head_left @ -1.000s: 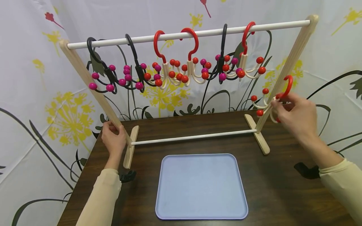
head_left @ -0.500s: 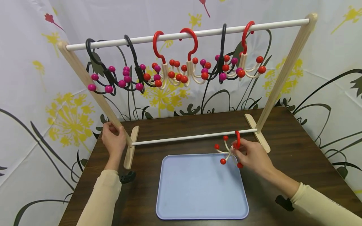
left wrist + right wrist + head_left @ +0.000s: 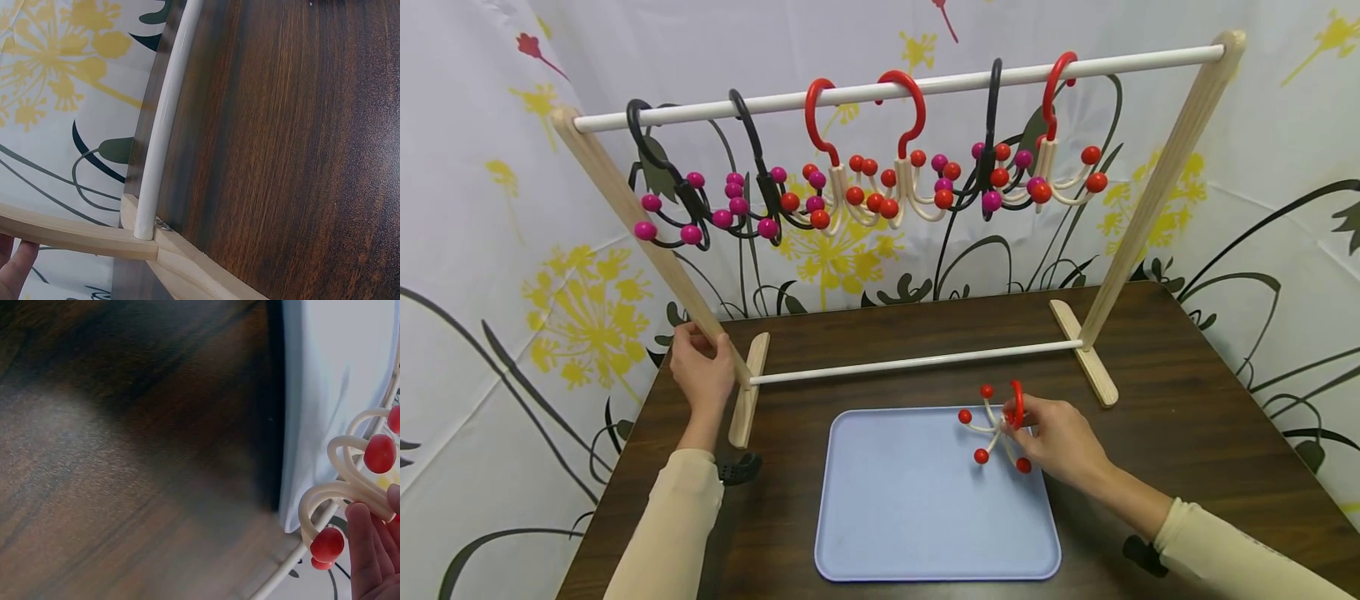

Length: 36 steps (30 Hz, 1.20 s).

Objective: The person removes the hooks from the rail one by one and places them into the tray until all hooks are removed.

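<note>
R hand [image 3: 1063, 437] pinches a red-hooked cream hanger [image 3: 992, 432] by its neck, over the tray's [image 3: 925, 508] far R corner – can't tell if touching – while L hand [image 3: 702, 371] grips the rack's L post [image 3: 660, 254] nr its base, w/ 6 other hangers [image 3: 903, 171] on the top rail [image 3: 1135, 63].

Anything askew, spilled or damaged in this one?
Nothing looks spilled or broken. One mild oddity: the leftmost black hanger seems to hang slanted on the white top rod, while the rightmost red-hooked hanger there hangs nearly straight.
</note>
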Motion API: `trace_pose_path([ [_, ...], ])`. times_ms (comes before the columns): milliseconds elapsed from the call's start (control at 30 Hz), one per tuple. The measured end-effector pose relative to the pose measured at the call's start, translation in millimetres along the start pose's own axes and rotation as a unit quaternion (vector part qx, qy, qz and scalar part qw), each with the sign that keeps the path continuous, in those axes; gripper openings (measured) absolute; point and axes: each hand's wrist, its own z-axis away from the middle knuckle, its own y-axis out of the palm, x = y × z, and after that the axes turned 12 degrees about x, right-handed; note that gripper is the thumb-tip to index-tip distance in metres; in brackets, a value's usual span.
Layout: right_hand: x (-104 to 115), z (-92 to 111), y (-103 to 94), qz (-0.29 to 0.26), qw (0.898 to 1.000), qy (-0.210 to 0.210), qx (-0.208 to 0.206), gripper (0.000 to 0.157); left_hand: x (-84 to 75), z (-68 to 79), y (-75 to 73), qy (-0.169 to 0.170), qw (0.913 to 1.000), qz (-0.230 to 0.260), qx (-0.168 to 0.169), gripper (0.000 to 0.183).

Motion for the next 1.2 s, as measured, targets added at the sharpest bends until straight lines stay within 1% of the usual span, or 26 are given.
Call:
trace_pose_path([
  [267,-2.0,-0.2,2.9,0.008,1.0,-0.012,0.005,0.02,1.0,-1.0,1.2,0.004,1.0,0.0,0.001,0.026],
  [500,-1.0,0.4,6.7,0.011,0.999,0.01,0.032,0.022,0.3,0.1,1.7,0.003,1.0,0.002,0.002,0.026],
  [600,-0.8,0.7,7.5,0.013,0.999,0.015,0.037,0.023,0.3,-0.2,1.6,0.006,1.0,0.003,0.0,0.025],
  [1000,2.3,1.0,7.8,0.01,0.999,0.019,0.037,0.021,1.4,-1.4,1.5,0.005,1.0,0.003,-0.001,0.025],
  [1200,3.4,0.8,1.7,0.012,0.999,0.002,0.037,0.024,3.0,-1.3,1.7,0.004,1.0,0.003,0.0,0.026],
])
